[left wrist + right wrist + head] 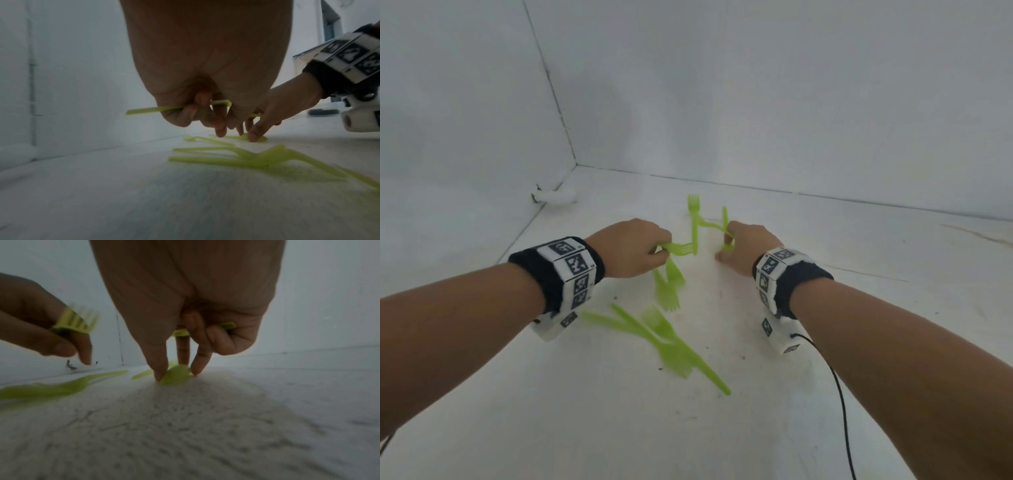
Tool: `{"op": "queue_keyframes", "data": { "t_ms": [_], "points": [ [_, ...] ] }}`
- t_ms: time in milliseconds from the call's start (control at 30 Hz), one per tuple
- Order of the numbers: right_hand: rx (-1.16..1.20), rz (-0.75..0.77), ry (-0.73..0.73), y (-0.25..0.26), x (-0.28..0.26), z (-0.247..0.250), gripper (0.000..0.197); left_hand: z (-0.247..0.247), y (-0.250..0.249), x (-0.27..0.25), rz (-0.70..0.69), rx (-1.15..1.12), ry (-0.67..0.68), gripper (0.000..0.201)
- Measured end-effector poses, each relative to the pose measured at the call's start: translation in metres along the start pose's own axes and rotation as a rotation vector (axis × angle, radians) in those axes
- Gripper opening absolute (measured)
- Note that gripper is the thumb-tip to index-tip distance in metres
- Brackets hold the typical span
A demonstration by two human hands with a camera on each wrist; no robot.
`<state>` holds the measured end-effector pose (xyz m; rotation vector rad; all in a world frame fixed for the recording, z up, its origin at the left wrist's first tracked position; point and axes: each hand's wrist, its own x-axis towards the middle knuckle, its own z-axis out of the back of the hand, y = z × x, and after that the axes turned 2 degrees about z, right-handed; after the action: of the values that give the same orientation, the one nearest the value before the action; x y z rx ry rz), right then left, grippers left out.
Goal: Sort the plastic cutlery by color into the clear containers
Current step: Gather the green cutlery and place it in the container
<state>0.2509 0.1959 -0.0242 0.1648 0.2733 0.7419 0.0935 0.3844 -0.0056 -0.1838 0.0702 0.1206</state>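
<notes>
Only lime-green plastic cutlery lies on the white table point(825, 377); no clear container is in view. My left hand point(661, 248) grips a green fork point(683, 248) by its handle, tines pointing right, and the handle point(144, 111) sticks out past my curled fingers. My right hand point(726, 245) holds a green cutlery piece point(714, 226) in its curled outer fingers point(218, 339). Its thumb and two fingertips touch a green spoon bowl point(176, 374) lying flat on the table. What kind of piece the right hand holds is hidden.
Loose green forks point(667, 284) lie just below my left hand, and a crossed heap of green cutlery point(671, 339) lies nearer me. One fork point(693, 212) lies beyond the hands. White walls point(756, 102) close the table at back and left. A black cable point(839, 394) trails from my right wrist.
</notes>
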Motion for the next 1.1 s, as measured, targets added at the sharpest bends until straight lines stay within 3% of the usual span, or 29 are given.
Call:
{"op": "queue_keyframes", "data": {
  "t_ms": [100,267,400,533,600,700,767,967,1100],
  "points": [
    [-0.082,-0.058,0.028,-0.015,-0.014,-0.001,0.039,-0.008,-0.016,0.036,0.034,0.016,-0.014,0.018],
    [-0.008,-0.135,0.086,-0.031,-0.037,-0.003,0.048,-0.018,-0.045,0.088,0.178,0.07,0.009,0.045],
    [0.079,-0.161,0.04,-0.033,-0.047,-0.002,0.047,-0.017,-0.061,0.104,0.308,0.106,0.048,0.022],
    [0.168,-0.156,-0.026,-0.031,-0.049,-0.003,0.032,-0.014,-0.054,0.097,0.446,-0.004,0.017,0.028],
    [0.159,-0.139,-0.024,-0.029,-0.046,-0.004,0.031,-0.011,-0.047,0.091,0.455,-0.028,0.029,0.005],
    [0.102,-0.101,-0.021,-0.022,-0.038,-0.007,0.03,-0.01,-0.037,0.081,0.482,-0.116,0.044,0.019],
    [0.079,-0.068,-0.017,-0.017,-0.031,-0.006,0.031,-0.009,-0.033,0.074,0.492,-0.198,0.05,0.018],
    [0.131,0.054,0.015,0.013,-0.016,-0.005,0.032,0.005,-0.03,0.059,0.522,-0.599,-0.166,0.022],
    [0.19,0.021,0.099,0.035,-0.011,-0.013,0.03,0.021,-0.022,0.037,0.574,-0.748,-0.207,0.025]
  ]
}}
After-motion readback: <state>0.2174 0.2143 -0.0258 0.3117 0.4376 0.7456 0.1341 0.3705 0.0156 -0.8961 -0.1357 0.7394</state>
